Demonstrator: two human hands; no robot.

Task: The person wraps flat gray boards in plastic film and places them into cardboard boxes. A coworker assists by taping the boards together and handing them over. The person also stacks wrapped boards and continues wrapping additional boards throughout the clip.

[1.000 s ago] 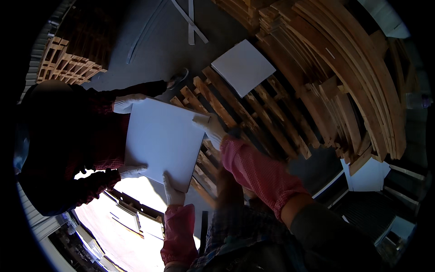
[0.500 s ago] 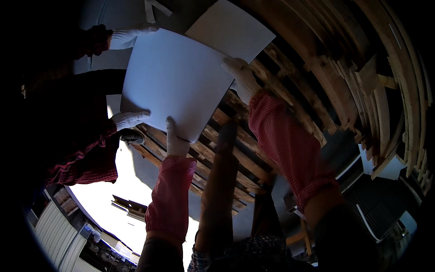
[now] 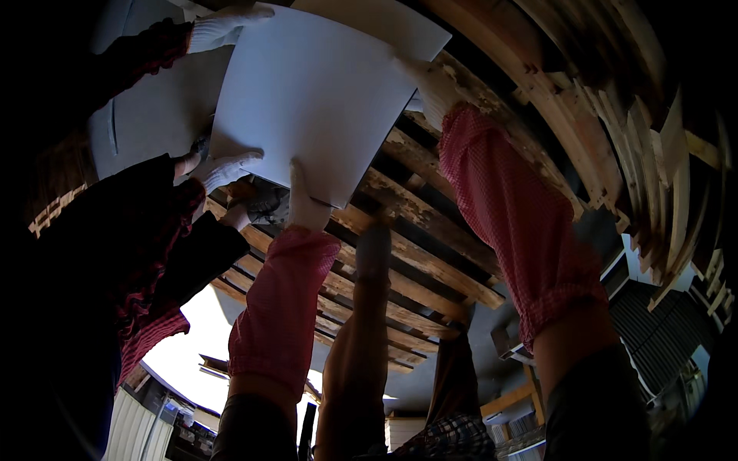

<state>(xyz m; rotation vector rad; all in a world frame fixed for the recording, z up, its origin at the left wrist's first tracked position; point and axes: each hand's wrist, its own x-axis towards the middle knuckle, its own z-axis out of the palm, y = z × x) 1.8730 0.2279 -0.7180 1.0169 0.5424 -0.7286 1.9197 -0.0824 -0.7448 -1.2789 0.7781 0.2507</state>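
A large white panel [image 3: 311, 92] is held over wooden slats between me and a co-worker. My left hand [image 3: 306, 201], in a white glove with a red checked sleeve cover, grips its near edge, thumb on top. At the right edge my gloved right hand [image 3: 434, 88] is closed on the panel; its fingers are partly hidden underneath. The co-worker's white-gloved hands hold the left side, one at the near left corner [image 3: 227, 170], the other at the far left corner [image 3: 223, 29]. Another pale board [image 3: 384, 21] lies partly behind the panel.
Below are the spaced slats of a wooden pallet [image 3: 423, 238]. Stacked timber [image 3: 584, 138] curves along the right. The co-worker's dark clothes and legs fill the left, feet beside the pallet. Bright light falls on the floor [image 3: 200, 326] at the lower left.
The panel and all the hands on it sit higher in the picture. The co-worker has shifted, showing legs and feet near the pallet. Both my hands keep their hold.
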